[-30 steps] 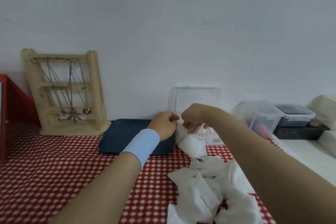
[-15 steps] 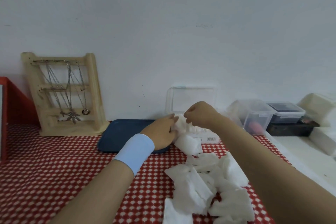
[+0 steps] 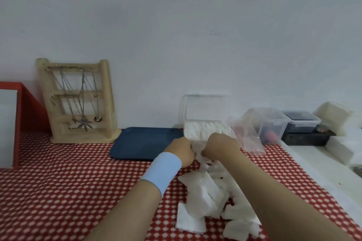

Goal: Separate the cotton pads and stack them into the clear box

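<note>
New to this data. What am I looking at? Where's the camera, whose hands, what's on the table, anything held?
No robot: a person's bare hands, filmed by one wide-angle camera on their head, looking forward and down. The left hand, with a blue wristband, and the right hand seem to pinch one cotton pad between them. Behind stands the clear box, lid up, pads inside. Loose pads lie heaped on the red checked cloth; further left, a blue tray and a wooden necklace stand.

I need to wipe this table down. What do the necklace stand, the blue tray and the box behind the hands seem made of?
Necklace stand: pale wood, matte, apparently unvarnished. Blue tray: likely plastic, smooth, faint sheen, rounded rim. Clear box: transparent plastic; the wall shows through its raised lid, white pads through its side.
</note>
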### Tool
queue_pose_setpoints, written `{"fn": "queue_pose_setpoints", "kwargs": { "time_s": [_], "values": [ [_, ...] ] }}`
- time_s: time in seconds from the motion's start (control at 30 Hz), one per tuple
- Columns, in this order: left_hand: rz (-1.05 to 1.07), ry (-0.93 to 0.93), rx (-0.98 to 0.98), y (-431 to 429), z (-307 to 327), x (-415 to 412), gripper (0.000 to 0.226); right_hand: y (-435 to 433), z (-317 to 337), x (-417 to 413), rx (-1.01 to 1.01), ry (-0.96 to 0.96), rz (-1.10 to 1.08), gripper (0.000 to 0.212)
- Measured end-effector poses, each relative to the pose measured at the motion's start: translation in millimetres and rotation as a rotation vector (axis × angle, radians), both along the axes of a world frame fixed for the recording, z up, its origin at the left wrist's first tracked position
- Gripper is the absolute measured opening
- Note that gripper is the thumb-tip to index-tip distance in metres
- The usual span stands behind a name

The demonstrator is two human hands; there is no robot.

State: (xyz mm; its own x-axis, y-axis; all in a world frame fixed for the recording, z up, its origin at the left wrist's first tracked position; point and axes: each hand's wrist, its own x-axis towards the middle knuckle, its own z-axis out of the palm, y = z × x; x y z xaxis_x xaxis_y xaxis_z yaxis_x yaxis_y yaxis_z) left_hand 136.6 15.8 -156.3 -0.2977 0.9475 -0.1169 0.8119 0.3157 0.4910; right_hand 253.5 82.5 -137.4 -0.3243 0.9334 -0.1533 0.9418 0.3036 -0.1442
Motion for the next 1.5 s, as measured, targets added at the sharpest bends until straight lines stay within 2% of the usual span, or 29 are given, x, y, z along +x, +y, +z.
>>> {"fn": "queue_pose_setpoints", "kwargs": {
  "time_s": [0.1, 0.27, 0.37, 0.47, 0.53, 0.67, 0.8, 0.97, 1.1, 1.13, 1.23, 1.37, 1.5],
  "values": [
    [0.025, -0.074, 0.05, -4, -1, -1, 0.017, 5, -2, 1, -0.034, 0.164, 0.001, 0.023],
    [0.04, -0.328, 0.17, -14, 10, -12, 0.035, 4, 26, 22, -0.227, 0.461, 0.109, 0.032],
    [0.068, -0.51, 0.252, -19, 20, -21, 0.024, 3, 41, 33, -0.311, 0.495, 0.169, 0.03],
    [0.057, -0.832, 0.296, -24, 28, -25, 0.011, 7, 46, 39, -0.413, 0.599, 0.202, 0.03],
    [0.068, -0.923, 0.322, -23, 28, -31, 0.011, 11, 46, 42, -0.471, 0.666, 0.223, 0.029],
    [0.135, -0.827, 0.376, -17, 20, -47, 0.01, 19, 45, 48, -0.438, 0.79, 0.271, 0.016],
    [0.102, -0.85, 0.369, -15, 19, -48, 0.016, 20, 49, 45, -0.385, 0.787, 0.372, 0.009],
    [0.057, -0.797, 0.309, -13, 20, -47, 0.017, 13, 49, 34, -0.419, 0.797, 0.488, 0.014],
    [0.09, -0.657, 0.272, -9, 16, -50, 0.011, 13, 54, 31, -0.339, 0.873, 0.452, 0.021],
    [0.097, -0.664, 0.261, -9, 16, -51, 0.01, 13, 56, 32, -0.32, 0.915, 0.434, 0.022],
    [0.11, -0.84, 0.241, -9, 15, -49, 0.016, 11, 55, 30, -0.346, 0.969, 0.41, 0.026],
    [0.084, -0.927, 0.226, -10, 19, -44, 0.018, 7, 42, 17, -0.274, 0.817, 0.427, 0.024],
    [0.078, -0.938, 0.212, -14, 22, -45, 0.019, 9, 37, 12, -0.211, 0.784, 0.439, 0.028]
  ]
}}
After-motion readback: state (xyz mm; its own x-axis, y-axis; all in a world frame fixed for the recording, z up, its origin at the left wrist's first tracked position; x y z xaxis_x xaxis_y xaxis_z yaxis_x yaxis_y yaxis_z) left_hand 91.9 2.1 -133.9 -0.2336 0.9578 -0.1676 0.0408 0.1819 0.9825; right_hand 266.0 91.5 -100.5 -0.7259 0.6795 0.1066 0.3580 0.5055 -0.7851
